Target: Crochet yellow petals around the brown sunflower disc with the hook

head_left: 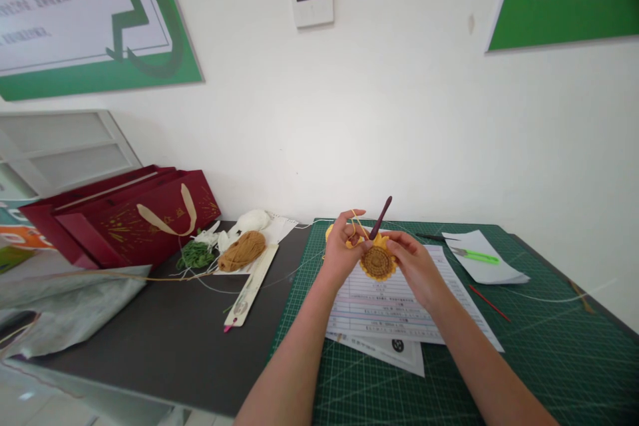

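a white wall point(394, 126) rises behind a dark table point(200, 353), its right-hand part covered by a green gridded cutting mat point(554, 373). green-bordered signs hang above, the left sign point(64, 20) bearing a wheelchair emblem, the right sign point(564, 16) cut off by the frame. deep red paper bags point(124, 223) with a cream handle stand at left, near a crumpled grey sheet point(80, 309) at the table's edge. printed pages point(399, 316) overlap on the mat beneath a person's hands.

the left hand point(344, 243) is partly curled, index finger raised with yellow yarn point(360, 221) looped over it, thumb against the near side of a crocheted round point(378, 262). the right hand point(412, 259) is nearly closed, thumb and fingers pinching the round's right edge. brown at the center and scalloped in yellow, the round is held between both hands above the pages. to the right, a folded white paper point(494, 271) lies under a green-handled cutter point(476, 255).

left of the mat sit bundles of brown yarn point(243, 251), white yarn point(253, 219) and green yarn point(196, 255). a purple hook point(381, 216) tilts upward from the round's top edge; which hand steadies it cannot be told. a thin red stick point(489, 303) rests on the mat.
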Demonstrator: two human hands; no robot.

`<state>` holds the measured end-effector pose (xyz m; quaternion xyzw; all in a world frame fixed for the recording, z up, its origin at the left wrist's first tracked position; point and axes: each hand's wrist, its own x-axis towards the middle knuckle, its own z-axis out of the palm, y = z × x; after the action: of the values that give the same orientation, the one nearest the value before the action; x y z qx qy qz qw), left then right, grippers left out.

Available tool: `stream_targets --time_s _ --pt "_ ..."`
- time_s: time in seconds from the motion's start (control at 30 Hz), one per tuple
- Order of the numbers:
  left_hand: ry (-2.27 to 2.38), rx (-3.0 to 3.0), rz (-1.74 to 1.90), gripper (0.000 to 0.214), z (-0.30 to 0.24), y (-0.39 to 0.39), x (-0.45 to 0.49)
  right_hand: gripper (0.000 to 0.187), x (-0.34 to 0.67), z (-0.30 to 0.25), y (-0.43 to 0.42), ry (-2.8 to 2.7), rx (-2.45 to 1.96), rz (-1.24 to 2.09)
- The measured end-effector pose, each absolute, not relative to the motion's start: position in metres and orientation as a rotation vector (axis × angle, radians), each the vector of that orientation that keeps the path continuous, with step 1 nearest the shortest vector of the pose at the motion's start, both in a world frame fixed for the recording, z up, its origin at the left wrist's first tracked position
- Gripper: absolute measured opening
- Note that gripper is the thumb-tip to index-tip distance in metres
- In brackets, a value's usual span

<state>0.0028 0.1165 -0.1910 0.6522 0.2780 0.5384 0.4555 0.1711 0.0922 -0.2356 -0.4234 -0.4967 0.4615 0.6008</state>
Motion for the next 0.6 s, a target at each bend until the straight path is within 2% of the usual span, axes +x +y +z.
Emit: stream_targets --time_s 0.4,0.6 --pt "0.564 1.469 1.267 0.039 -0.192 0.120 -0.006 0.033 0.191 -0.223 0.087 -1.334 -0.998 1.085" --pt "0.509 1.390 1.211 0.038 -0.196 0.125 -0.008 0.032 0.191 -0.219 0.085 -1.411 -1.000 0.993"
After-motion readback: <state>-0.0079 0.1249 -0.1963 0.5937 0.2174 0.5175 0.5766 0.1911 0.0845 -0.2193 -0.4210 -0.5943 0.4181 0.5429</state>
